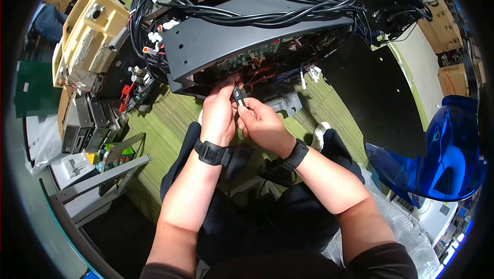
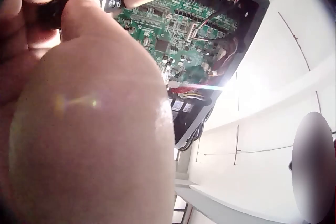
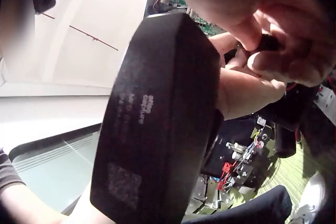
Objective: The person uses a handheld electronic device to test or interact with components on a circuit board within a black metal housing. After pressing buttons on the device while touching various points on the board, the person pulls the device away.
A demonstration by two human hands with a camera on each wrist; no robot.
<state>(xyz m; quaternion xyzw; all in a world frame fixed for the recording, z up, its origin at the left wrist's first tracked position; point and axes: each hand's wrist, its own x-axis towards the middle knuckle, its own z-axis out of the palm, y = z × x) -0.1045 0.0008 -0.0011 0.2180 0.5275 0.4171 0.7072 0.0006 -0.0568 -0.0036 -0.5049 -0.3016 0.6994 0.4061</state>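
Note:
A small black tool-like piece [image 1: 238,95] is held between both hands, at the lower front edge of a dark housing [image 1: 206,34]. The left hand [image 1: 218,111] pinches it near its upper end, while the right hand [image 1: 265,127] grips its lower end with thumb and fingers. In the left wrist view the black piece [image 2: 110,2] lies between fingertips in front of a green circuit board [image 2: 163,40]. The right wrist view shows it [image 3: 266,43] partly hidden by the fingers.
Black cables [image 1: 257,16] lie bundled over the housing. White connectors [image 1: 311,74] hang at its right front. A beige molded part [image 1: 90,37] and metal boxes [image 1: 80,122] stand at the left, a blue glossy shell [image 1: 447,150] at the right. A metal frame [image 1: 103,176] stands lower left.

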